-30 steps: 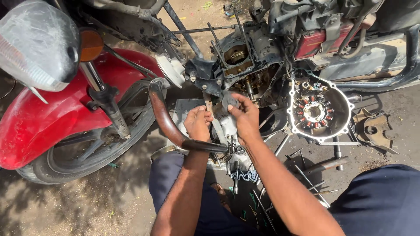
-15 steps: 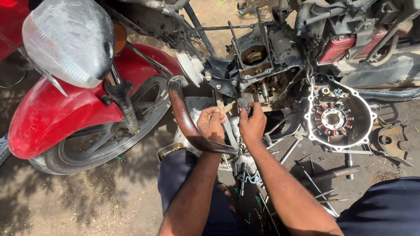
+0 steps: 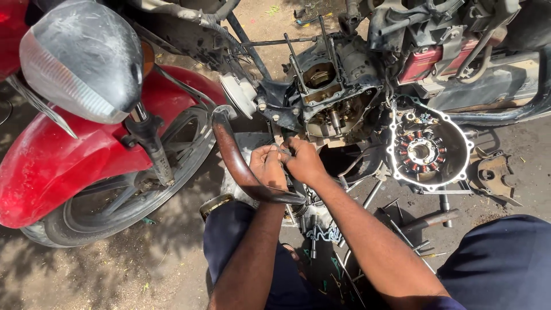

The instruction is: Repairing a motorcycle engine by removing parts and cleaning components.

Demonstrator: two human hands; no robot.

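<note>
My left hand and my right hand are pressed together just below the opened engine block of a red motorcycle. Both hands pinch a small part between the fingertips; it is too small and too hidden to name. A rusty bent exhaust pipe curves under my left wrist. The round stator cover with copper coils hangs to the right of my right hand.
The headlamp, red front mudguard and front wheel fill the left. Loose bolts, rods and a chain lie on the ground between my knees. A metal bracket lies at right on the dirt.
The view has shifted, so the motorcycle sits further right and lower in frame. My hands stay together at the same spot below the engine, working the small part.
</note>
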